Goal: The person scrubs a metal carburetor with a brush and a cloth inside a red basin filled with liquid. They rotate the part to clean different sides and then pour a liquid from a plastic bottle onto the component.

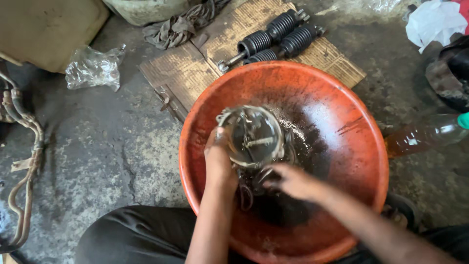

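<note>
Both hands (220, 161) on round metal housing (256, 136)

The floor is rough grey concrete (102, 151), cracked, stained dark with oil and worn pale in patches. A flattened sheet of brown corrugated cardboard (188, 73) lies on it, with a crumpled grey rag (178, 27) at its upper edge. A scrunched clear plastic bag (93, 68) sits to the left, near a dull tan slab (46, 29) in the corner. Bent, rusty metal tubing (27, 161) runs down the left edge. Daylight falls evenly, with soft shadows.
</note>
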The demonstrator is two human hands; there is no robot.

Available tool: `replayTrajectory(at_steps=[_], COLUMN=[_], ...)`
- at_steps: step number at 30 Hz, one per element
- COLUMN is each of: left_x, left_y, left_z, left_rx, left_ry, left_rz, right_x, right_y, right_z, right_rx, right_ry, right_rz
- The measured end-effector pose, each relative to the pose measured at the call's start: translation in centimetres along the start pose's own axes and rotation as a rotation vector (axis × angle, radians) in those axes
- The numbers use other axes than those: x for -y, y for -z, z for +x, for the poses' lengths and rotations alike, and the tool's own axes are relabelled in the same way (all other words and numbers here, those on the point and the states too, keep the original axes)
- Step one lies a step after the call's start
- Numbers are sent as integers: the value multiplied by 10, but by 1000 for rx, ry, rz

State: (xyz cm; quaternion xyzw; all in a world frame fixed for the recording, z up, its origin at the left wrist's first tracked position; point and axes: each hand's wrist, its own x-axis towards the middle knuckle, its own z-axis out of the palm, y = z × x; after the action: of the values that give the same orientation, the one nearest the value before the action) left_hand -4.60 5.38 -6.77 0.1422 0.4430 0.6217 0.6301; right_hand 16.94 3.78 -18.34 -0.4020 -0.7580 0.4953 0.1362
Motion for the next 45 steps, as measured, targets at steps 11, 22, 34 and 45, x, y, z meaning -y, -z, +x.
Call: replayTrajectory(at_steps=[11,22,34,45], left_x=[17,32,37,-13], left_y=[5,-21,-24,-18], left_z=[21,-10,-11,-27], left_rx=[94,355,219,-90], left_ry=[-246,114,551,-288], left_rz=[342,122,-17,860], right_x=[149,201,184,4], right_y=[108,109,147,110], right_z=[-19,-50,-59,-4], right_rx=[-338,-632,-730,-694], right_ry=[32,462,292,-267], right_rz=[-78,-125,39,-306])
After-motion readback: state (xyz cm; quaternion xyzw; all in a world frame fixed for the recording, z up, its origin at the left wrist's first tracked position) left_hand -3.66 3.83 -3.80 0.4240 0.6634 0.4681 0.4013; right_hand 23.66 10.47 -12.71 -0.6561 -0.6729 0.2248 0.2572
